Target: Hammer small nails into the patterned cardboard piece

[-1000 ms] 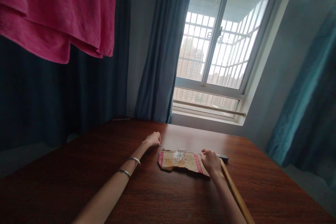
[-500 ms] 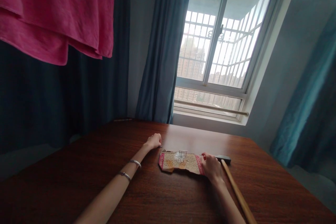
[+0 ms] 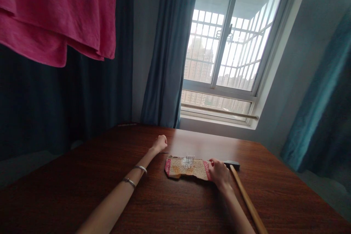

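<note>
A flat patterned piece (image 3: 175, 168) with pink ends and ragged edges lies on the table. Several thin nails (image 3: 189, 159) stand upright in a row near its far edge, by a whitish, shiny patch. My left hand (image 3: 161, 142) is closed beyond the left end; what its fingers hold, if anything, is hidden. One thin dark nail (image 3: 164, 152) lies just below that hand on the wood. My right hand (image 3: 219, 172) rests over the pink right end, fingers curled together; their contents cannot be made out. Beside it is a hammer (image 3: 246, 197) with a dark head and wooden handle.
The brown wooden table (image 3: 131, 201) reaches toward a barred window (image 3: 219, 44). Blue curtains (image 3: 167, 62) hang behind it and at the right. A pink cloth (image 3: 82, 14) hangs at the upper left.
My left hand has drawn slightly up and left, and more of the nail beneath it shows. The right hand stays at the pink end. The whole view has shifted slightly.
</note>
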The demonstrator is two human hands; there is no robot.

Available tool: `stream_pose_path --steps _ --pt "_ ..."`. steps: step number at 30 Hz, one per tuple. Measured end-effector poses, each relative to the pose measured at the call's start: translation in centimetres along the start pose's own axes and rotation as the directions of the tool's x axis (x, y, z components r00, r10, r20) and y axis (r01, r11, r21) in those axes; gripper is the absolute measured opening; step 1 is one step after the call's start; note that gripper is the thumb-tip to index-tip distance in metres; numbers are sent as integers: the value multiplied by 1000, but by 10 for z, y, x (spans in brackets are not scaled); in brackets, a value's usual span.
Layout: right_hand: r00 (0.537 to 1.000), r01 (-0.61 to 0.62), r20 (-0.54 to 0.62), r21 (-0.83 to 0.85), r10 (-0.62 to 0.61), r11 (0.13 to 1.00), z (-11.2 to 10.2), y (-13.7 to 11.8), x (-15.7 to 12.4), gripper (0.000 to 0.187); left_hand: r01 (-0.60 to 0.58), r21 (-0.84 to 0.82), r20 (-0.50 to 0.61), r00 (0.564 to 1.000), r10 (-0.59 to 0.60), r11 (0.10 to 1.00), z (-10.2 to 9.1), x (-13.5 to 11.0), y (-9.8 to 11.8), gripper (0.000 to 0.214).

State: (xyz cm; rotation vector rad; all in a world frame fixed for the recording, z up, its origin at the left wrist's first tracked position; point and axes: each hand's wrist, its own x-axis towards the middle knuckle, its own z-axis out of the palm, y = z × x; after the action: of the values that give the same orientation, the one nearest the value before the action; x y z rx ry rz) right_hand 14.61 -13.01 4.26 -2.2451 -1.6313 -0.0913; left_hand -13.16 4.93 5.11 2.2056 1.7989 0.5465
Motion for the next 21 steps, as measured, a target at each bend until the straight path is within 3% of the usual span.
stream_pose_path --steps 6,11,21 --pt "1000 15 -12 10 -15 1000 -2 -2 -2 29 -72 45 175 982 63 996 -15 -5 -3 17" --pt "1000 21 -18 12 -20 1000 -5 -3 -4 30 -183 38 178 969 174 982 -15 -17 4 13" --pt "999 18 -29 21 -18 1000 -3 -4 -5 30 -183 133 209 966 153 974 -8 -17 3 12"
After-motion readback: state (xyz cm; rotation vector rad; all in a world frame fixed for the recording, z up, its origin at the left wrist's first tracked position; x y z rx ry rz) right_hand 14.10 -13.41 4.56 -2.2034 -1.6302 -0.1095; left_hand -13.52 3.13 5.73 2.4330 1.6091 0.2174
